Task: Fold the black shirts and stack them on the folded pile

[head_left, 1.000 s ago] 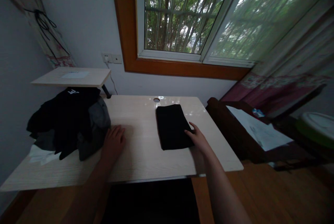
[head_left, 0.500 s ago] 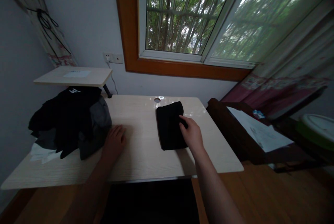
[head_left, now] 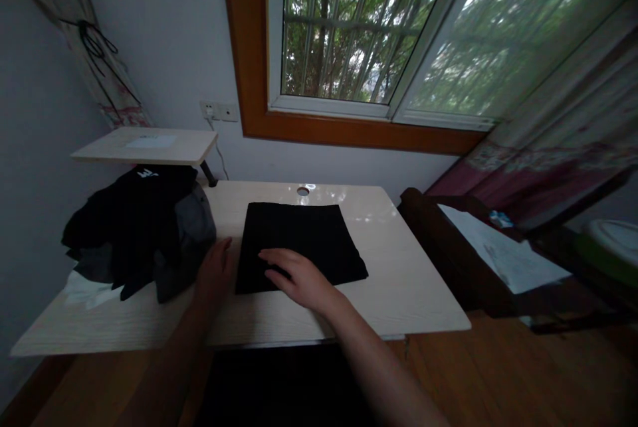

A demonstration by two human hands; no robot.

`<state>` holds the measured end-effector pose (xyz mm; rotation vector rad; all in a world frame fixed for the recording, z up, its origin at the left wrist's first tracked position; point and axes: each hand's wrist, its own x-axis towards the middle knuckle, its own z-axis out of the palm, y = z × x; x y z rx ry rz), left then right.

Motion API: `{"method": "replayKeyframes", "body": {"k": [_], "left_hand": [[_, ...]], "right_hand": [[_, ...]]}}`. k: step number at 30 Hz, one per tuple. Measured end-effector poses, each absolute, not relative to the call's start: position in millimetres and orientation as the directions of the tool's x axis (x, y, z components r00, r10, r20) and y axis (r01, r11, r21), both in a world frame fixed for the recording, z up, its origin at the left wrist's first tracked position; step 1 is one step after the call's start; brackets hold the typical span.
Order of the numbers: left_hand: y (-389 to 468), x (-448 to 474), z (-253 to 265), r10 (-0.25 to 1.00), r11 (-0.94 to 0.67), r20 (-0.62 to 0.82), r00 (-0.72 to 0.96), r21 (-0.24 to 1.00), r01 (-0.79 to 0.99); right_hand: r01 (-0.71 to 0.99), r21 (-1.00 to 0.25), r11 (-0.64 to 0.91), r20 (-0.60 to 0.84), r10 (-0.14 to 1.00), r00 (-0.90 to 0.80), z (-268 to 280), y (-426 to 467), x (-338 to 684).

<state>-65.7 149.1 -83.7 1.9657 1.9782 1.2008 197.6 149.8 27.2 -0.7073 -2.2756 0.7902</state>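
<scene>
A folded black garment (head_left: 309, 234) lies flat on the pale wooden table; what kind it is I cannot tell. Across its lower left part reaches my right hand (head_left: 296, 277), thumb and fingers apart, and nothing shows in its grasp. My left hand (head_left: 215, 271) is between this garment and a heap of dark clothes (head_left: 144, 234), close to the heap's right side, with its fingers extended. White lettering marks the black cloth on top of the heap, grey pieces hang at its sides, and a white cloth (head_left: 92, 291) pokes out underneath.
A raised shelf (head_left: 104, 145) bearing a paper overhangs the back of the heap. The table (head_left: 413, 294) has a cable hole near its back edge. To the right stands dark furniture (head_left: 458, 267) with a white sheet (head_left: 498, 248) on it. Wall and window rise behind.
The black garment has gone from a narrow folded bundle to a wider flat piece, opened out leftward. My right hand has moved left across it. My left hand has barely shifted.
</scene>
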Motion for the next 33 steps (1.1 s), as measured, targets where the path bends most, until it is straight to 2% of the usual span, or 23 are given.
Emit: {"method": "replayKeyframes", "body": {"k": [2,4,9,13,17,23,26,29,33], "left_hand": [[150,-68,-83,0.872,-0.147,0.45,-0.194,0.618,0.773],[150,-68,-82,0.874,-0.169,0.459,-0.161,0.598,0.783],[145,-59,-71,0.879,-0.344,0.458,0.129,0.424,0.838],[140,-52,-64,0.829,-0.51,0.427,0.361,0.315,0.8],[138,-51,-62,0.774,-0.624,0.349,0.528,0.281,0.729],[137,-51,-62,0.774,-0.629,0.297,0.56,0.258,0.733],[137,-50,-66,0.776,-0.623,0.318,0.545,0.248,0.742],[138,-51,-71,0.767,-0.628,0.357,0.534,0.244,0.739],[138,-52,-73,0.773,-0.615,0.368,0.516,0.238,0.752]], "right_hand": [[0.349,-0.67,0.656,0.374,0.704,-0.604,15,156,210],[0.467,-0.632,0.618,0.368,0.77,-0.521,0,165,228],[0.768,-0.489,0.414,0.377,0.894,-0.242,-40,185,285],[0.89,-0.385,0.243,0.397,0.914,-0.078,-61,190,322],[0.916,-0.374,0.146,0.379,0.925,0.007,-70,189,338],[0.796,-0.604,0.041,0.191,0.977,0.094,-66,193,342],[0.748,-0.663,0.028,0.159,0.982,0.103,-64,197,345],[0.746,-0.665,0.02,0.183,0.973,0.138,-64,200,352],[0.794,-0.605,-0.049,0.233,0.943,0.236,-67,205,379]]}}
